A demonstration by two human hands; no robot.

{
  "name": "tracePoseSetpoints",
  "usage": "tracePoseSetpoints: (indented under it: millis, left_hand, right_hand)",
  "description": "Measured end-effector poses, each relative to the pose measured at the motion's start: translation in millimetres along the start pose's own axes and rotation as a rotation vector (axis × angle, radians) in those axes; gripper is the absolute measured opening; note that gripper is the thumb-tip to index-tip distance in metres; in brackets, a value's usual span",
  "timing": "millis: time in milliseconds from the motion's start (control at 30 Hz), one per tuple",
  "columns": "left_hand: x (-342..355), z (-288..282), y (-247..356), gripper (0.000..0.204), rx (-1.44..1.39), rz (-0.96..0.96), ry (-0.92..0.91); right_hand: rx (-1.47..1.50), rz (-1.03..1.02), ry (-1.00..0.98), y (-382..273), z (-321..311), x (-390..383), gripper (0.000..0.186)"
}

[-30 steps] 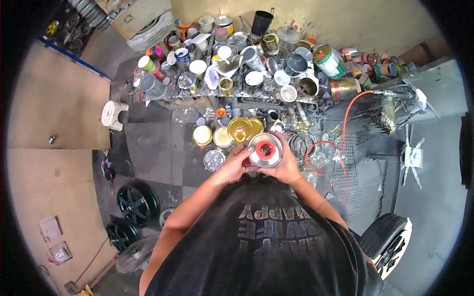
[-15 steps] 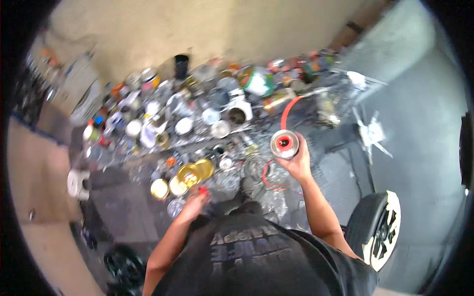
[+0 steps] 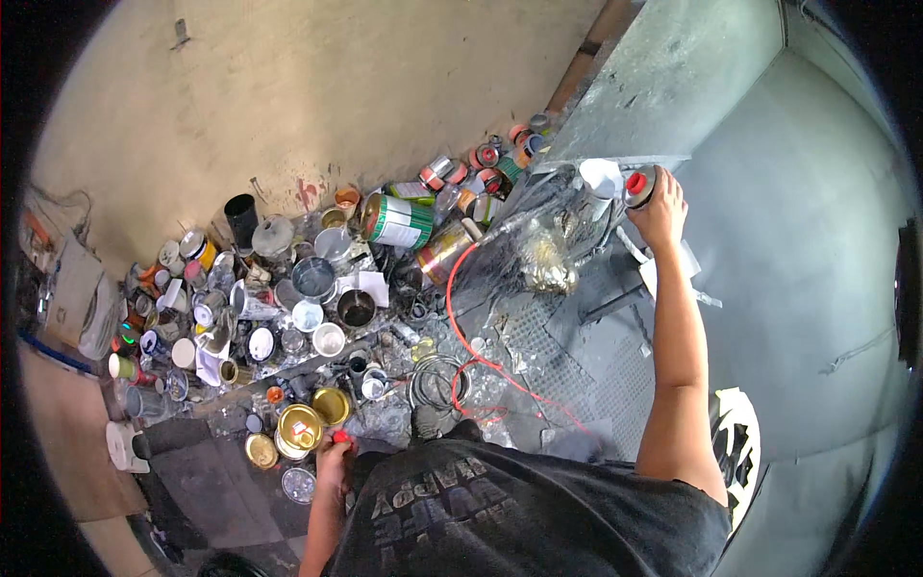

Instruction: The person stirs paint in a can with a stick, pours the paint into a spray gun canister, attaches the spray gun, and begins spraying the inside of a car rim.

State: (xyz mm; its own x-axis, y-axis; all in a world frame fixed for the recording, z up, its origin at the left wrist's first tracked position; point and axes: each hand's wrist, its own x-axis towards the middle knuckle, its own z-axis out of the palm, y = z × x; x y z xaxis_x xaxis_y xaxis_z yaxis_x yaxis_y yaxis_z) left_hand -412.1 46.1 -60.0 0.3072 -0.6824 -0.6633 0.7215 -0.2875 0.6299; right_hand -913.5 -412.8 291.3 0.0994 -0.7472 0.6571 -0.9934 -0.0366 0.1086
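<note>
In my raised right hand (image 3: 661,212) is a metal can (image 3: 638,187) with a red mouth, its open end tipped toward the left. Close to that mouth, a white cone-shaped cup (image 3: 601,179) stands at the top of a covered, stained surface; whether the can touches it I cannot tell. My left hand (image 3: 332,466) is low by my body, fingers closed on a small red cap (image 3: 341,437). Beside it on the floor are gold-coloured round lids (image 3: 331,406) and a gold tin (image 3: 300,427).
Crowded cans, cups and tubs line the wall, including a green-and-white can (image 3: 397,222) lying tilted and a black cup (image 3: 240,221). A red hose (image 3: 452,313) curves across the floor to a coiled cable (image 3: 435,383). A partly masked wheel (image 3: 735,452) stands at my right.
My right hand has carried the can forward and to the right, up to the white cone-shaped cup, tipping it sideways. My left hand still holds the red cap low. The view has swung.
</note>
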Motion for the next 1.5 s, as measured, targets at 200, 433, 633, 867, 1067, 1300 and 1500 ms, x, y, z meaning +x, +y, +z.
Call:
tracePoseSetpoints:
  millis: [200,433,633,867,1067,1300,1500]
  left_hand:
    - [8.8,46.4,-16.5,0.051,-0.158,-0.012,-0.013]
    - [16.6,81.0,-21.8,0.045,-0.194,-0.002,0.066]
    - [27.3,98.8,-18.7,0.042,-0.14,0.004,0.061]
    - [22.0,123.6,-13.1,0.044,-0.094,-0.001,-0.076]
    - [10.5,134.4,-11.4,0.038,0.17,-0.132,0.005]
    - [-13.3,138.6,5.0,0.04,0.403,-0.003,-0.026]
    - [-25.4,129.0,10.8,0.041,0.404,0.014,-0.003]
  right_hand:
    - [-0.101,-0.08,-0.102,35.1,28.4,44.8,0.098]
    - [-0.127,-0.193,-0.132,46.4,46.5,59.9,0.089]
    - [-0.101,-0.264,-0.091,53.4,52.9,67.0,0.081]
    - [-0.123,-0.268,-0.098,55.9,54.1,78.3,0.076]
    - [-0.236,-0.27,-0.027,73.6,69.5,91.1,0.07]
    - [0.103,-0.034,-0.158,97.0,82.6,93.7,0.081]
    - [0.832,0.036,-0.213,129.0,107.2,71.4,0.069]
